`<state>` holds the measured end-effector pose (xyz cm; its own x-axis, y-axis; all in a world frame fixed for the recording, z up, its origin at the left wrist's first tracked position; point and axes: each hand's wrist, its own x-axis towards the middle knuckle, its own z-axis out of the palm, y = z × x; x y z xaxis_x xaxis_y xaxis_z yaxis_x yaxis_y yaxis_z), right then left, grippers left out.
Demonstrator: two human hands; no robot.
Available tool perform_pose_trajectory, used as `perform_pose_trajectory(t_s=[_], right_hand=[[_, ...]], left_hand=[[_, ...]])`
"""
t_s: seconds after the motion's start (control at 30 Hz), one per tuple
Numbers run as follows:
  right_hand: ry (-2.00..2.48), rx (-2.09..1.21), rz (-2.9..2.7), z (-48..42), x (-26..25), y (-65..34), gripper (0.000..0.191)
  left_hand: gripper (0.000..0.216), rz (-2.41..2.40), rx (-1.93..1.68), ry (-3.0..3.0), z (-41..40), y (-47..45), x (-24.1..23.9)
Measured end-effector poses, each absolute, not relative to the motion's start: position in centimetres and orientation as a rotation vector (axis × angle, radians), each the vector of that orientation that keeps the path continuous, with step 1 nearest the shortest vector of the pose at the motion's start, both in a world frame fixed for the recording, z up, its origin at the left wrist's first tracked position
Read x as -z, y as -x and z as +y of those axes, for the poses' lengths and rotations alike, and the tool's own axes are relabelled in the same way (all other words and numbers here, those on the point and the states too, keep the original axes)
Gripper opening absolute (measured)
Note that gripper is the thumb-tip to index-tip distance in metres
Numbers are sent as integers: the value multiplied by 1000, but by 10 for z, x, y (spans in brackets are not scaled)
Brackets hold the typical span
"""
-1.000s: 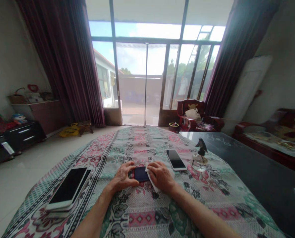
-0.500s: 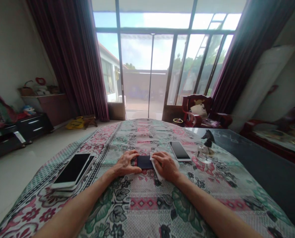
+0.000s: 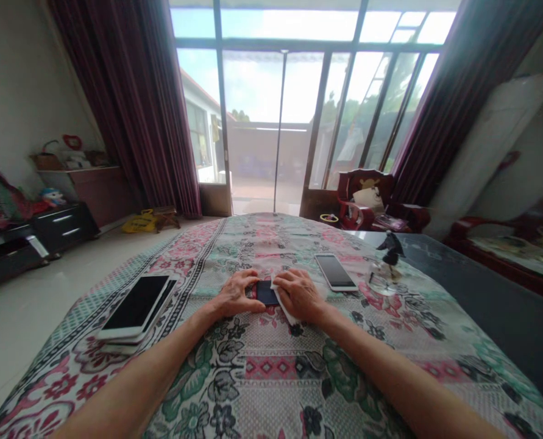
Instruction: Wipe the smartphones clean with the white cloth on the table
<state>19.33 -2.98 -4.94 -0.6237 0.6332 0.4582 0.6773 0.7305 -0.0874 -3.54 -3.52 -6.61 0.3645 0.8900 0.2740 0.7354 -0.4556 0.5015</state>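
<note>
A dark phone (image 3: 266, 292) lies crosswise on the patterned tablecloth (image 3: 271, 335). My left hand (image 3: 238, 294) grips its left end, thumb at the near edge and fingers at the far edge. Under the closed fingers of my right hand (image 3: 299, 295) is a white cloth or tissue (image 3: 286, 309), pressed on the phone's right part, which it hides. To the right rests a white phone (image 3: 336, 272) with a dark screen, apart from my hand. Left of my left forearm is a small stack of phones, topped by a white-edged phone (image 3: 136, 306).
A glass bowl (image 3: 383, 278) with a black figure (image 3: 391, 247) stands at the right of the table. Beyond it is a dark tabletop (image 3: 472, 274). A red wooden chair (image 3: 367, 201) and a yellow bag (image 3: 139, 221) are farther off, before the glass doors.
My right hand and the white cloth have slid a little left over the dark phone. My left hand keeps its grip. The whole view has shifted slightly.
</note>
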Motion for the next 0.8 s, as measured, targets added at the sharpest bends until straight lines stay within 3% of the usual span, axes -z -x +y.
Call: perform_pose_trajectory(t_s=[0.33, 0.8], right_hand=[[993, 80, -2484, -31, 47, -160, 21], [1110, 181, -2390, -32, 48, -247, 27]], left_hand=[[60, 1415, -809, -2337, -33, 36, 71], [58, 1444, -813, -2300, -38, 33, 64]])
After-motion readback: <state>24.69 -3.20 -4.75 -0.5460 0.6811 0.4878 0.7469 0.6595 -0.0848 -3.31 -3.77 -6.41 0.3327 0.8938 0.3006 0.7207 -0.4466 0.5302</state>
